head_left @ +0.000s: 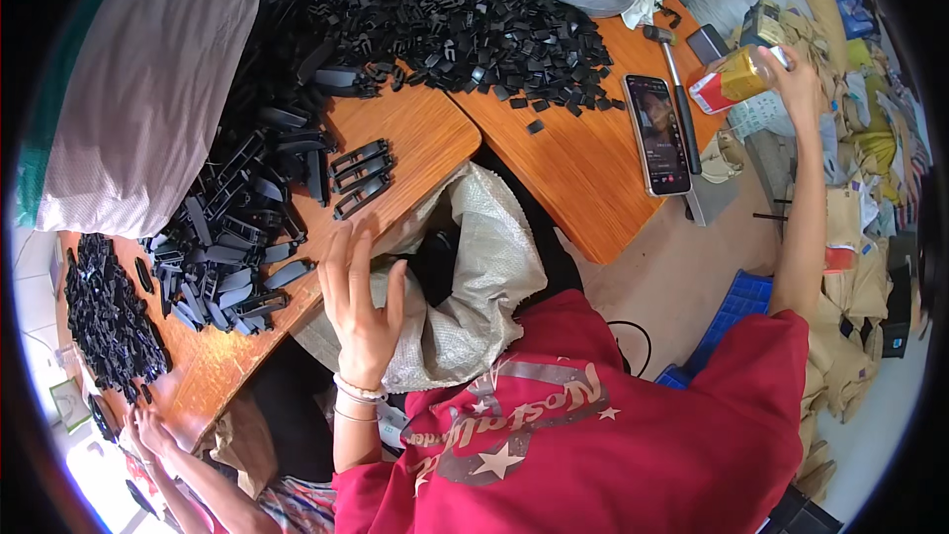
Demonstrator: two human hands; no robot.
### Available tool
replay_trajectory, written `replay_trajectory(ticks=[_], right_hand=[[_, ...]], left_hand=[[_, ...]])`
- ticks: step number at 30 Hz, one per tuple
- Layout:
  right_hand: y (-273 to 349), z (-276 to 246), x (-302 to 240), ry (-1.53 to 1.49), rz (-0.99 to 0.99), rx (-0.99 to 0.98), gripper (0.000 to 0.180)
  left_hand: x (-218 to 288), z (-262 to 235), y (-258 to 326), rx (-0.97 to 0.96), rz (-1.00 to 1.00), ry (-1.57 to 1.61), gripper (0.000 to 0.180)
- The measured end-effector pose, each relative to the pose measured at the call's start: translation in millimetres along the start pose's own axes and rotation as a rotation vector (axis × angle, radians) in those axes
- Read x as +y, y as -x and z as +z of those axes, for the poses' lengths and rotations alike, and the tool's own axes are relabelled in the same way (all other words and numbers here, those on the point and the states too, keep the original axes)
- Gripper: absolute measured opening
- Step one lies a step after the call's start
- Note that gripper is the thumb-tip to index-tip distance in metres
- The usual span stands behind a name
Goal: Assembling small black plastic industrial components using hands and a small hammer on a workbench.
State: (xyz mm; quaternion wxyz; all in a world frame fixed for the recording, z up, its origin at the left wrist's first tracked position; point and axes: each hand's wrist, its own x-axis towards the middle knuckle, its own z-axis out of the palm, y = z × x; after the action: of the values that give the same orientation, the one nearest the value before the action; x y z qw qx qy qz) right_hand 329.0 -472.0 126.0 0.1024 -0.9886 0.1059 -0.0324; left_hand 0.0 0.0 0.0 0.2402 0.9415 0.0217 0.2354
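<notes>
At the table's right end, my right hand (797, 91) is wrapped round the top of a clear plastic bottle (743, 77) with yellow contents and a red-and-white label. The bottle is tilted, its base pointing left. My left hand (358, 311) is raised by the table's front edge with its fingers spread and nothing in it. Just beyond its fingertips are a few long black plastic clips (362, 176) in a short row. A white woven sack (484, 247) gapes open in my lap, right beside the left hand.
Loose black plastic parts (474, 20) cover the wooden table (603, 218). A lit phone (656, 133) and a hammer (683, 104) lie near the bottle. Another person's hands (148, 435) are at the lower left. Full sacks (850, 316) line the right side.
</notes>
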Motion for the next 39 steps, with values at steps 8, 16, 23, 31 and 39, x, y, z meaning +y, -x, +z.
replay_trajectory(ticks=[8, 16, 23, 31, 39], right_hand=[[52, 87, -42, 0.19, -0.606, 0.348, 0.021], [34, 130, -55, 0.474, -0.285, 0.046, 0.038], [72, 126, -80, 0.15, -0.691, 0.305, 0.025], [166, 163, -153, -0.397, -0.713, -0.068, 0.014], [183, 167, -171, -0.486, -0.651, -0.095, 0.016]], left_hand=[[-27, 5, -3, 0.11, 0.007, -0.023, 0.037], [-39, 14, -14, 0.193, 0.076, -0.058, 0.029], [-45, 14, -46, 0.248, 0.175, -0.148, 0.03], [-77, -1, -127, -0.064, 0.263, -0.713, 0.014], [-87, 2, -124, 0.036, 0.28, -0.441, 0.015]])
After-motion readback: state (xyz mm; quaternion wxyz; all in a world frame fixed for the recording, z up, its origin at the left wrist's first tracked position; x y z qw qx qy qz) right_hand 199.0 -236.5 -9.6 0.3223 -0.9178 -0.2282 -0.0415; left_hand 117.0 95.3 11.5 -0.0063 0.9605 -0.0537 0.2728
